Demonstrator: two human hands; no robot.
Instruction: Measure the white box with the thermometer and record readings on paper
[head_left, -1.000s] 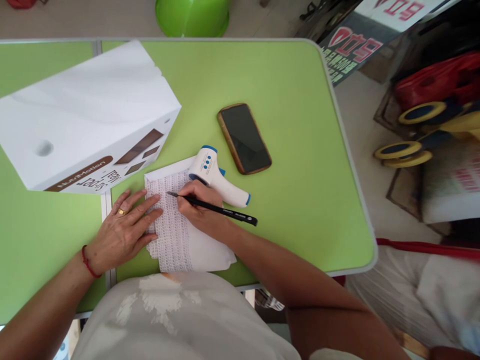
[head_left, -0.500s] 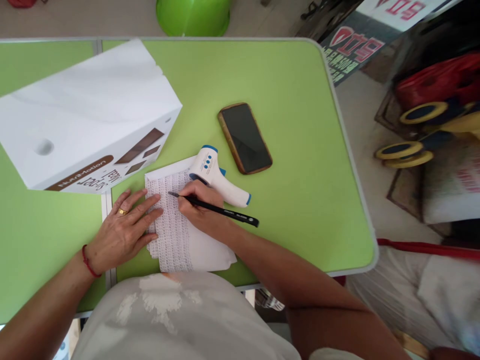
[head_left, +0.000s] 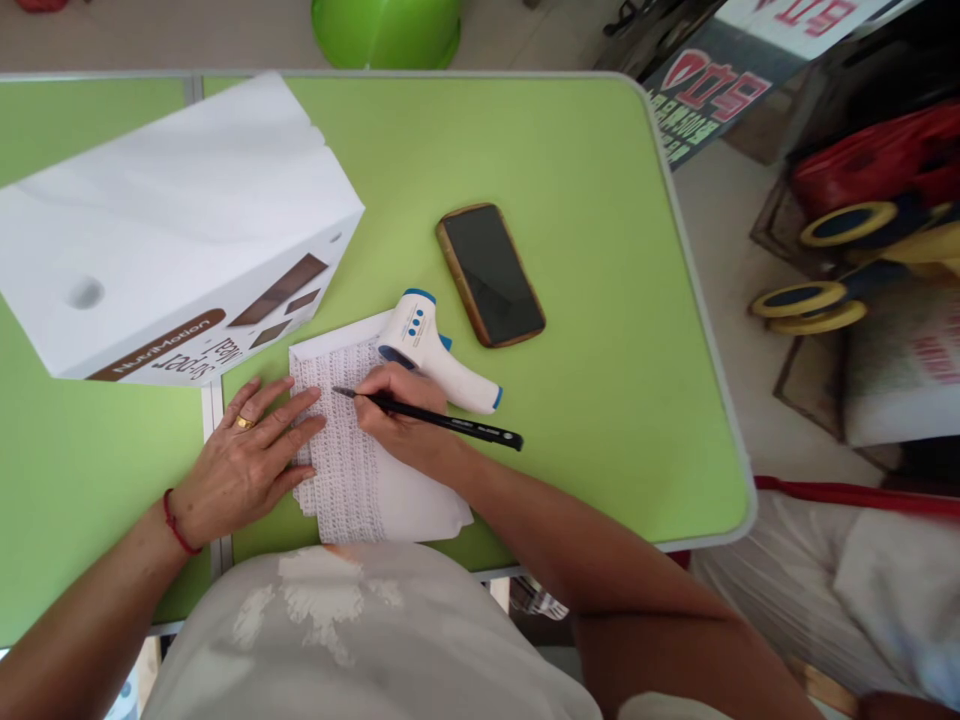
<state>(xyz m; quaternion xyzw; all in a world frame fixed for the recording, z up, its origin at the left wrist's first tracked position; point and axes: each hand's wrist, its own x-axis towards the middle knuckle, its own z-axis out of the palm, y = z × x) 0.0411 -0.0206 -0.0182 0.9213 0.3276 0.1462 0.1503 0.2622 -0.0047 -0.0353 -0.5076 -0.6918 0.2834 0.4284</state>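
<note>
Right hand (head_left: 405, 425) grips slim black pen (head_left: 466, 427), tip at 10 o'clock on white handwriting-covered paper sheet (head_left: 349, 465). Pen angle shifted slightly; likely mid-writing. Left hand (head_left: 255, 455) flat, grasping nothing, steadies sheet's 9 o'clock edge.

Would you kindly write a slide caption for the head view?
Right hand holds a black pen over a densely written sheet; left hand rests at its edge.

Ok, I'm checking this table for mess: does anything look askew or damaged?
The written paper looks odd: its lower outline is uneven, though I can't tell whether it's torn or layered. The white device lies askew over the paper's upper-right corner, beside the right hand.
</note>
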